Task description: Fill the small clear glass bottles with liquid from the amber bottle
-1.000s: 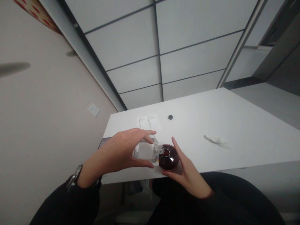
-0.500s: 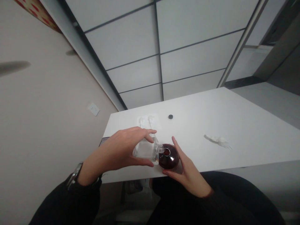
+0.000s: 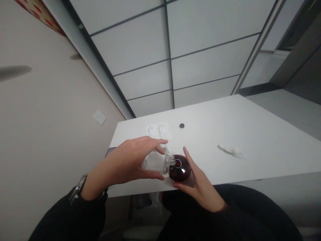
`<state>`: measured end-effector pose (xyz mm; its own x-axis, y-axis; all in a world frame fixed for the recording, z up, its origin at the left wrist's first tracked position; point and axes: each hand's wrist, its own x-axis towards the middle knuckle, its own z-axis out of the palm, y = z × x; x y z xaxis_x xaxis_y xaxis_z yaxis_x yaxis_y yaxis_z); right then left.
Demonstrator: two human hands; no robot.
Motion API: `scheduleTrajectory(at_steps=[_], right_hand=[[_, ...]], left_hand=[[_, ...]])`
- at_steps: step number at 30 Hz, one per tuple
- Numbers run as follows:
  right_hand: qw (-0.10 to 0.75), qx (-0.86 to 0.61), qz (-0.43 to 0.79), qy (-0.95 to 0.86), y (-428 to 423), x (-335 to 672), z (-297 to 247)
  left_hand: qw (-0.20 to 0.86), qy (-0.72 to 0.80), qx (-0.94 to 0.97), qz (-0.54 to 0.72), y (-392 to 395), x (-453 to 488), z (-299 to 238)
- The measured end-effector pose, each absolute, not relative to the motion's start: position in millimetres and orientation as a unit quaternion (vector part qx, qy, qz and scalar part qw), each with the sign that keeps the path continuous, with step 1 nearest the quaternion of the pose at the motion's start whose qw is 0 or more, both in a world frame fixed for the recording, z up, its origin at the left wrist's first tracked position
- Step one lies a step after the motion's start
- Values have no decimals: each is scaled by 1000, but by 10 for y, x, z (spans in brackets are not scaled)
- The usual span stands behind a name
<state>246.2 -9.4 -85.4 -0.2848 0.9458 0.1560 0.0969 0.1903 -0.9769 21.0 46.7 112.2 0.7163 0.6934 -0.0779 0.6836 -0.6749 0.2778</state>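
Your left hand (image 3: 130,160) is gripping a clear glass bottle (image 3: 156,162), tipping its neck into the dark red round flask (image 3: 180,172) your right hand (image 3: 200,184) is cupping at the white surface's (image 3: 250,134) near edge. Beyond are lying a black cap (image 3: 182,126), crumpled tissue (image 3: 232,151) and white wipes (image 3: 156,130).

One head-worn view, forward and down, close over left hand (image 3: 130,162), right hand (image 3: 202,185), table (image 3: 245,130).

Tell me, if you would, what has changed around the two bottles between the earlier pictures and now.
Nothing has visibly changed. The left hand keeps its grip on the clear glass bottle, tipped with its neck at the mouth of the dark red round bottle, which the right hand still cups at the near edge of the white table. The small black cap and the white wad lie where they were.
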Motion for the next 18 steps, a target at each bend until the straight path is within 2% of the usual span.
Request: scheduleTrajectory(at_steps=[18], right_hand=[[453, -402, 470, -642, -85, 2449, -943]], left_hand=[[138, 390, 910, -21, 456, 283, 1169]])
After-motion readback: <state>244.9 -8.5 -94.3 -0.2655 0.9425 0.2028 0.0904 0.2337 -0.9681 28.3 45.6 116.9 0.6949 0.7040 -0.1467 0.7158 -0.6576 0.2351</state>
